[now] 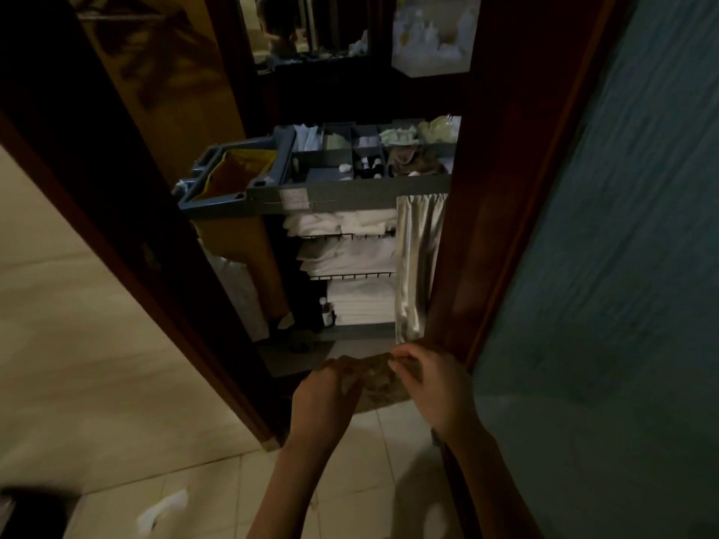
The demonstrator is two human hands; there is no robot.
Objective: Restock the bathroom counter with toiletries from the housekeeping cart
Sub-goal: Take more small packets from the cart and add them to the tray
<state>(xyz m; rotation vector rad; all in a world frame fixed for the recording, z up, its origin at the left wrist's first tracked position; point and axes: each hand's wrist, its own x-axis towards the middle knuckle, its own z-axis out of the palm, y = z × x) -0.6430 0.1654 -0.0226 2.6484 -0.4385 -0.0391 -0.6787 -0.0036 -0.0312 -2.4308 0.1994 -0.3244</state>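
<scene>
A grey housekeeping cart [350,194] stands beyond the doorway. Its top tray holds small dark bottles [369,167] and packets in compartments. Folded white towels [350,258] fill its wire shelves. Low in the frame, my left hand [325,394] and my right hand [432,383] are close together, both pinching a thin crinkled clear wrapper or bag [379,383] between them. What it holds is too dim to tell.
A dark wooden door frame [478,227] borders the opening on the right, with a frosted glass panel [622,266] beside it. A yellow bag [233,177] hangs at the cart's left end, a pale curtain [418,266] at its right. Beige tiles [116,383] cover the floor.
</scene>
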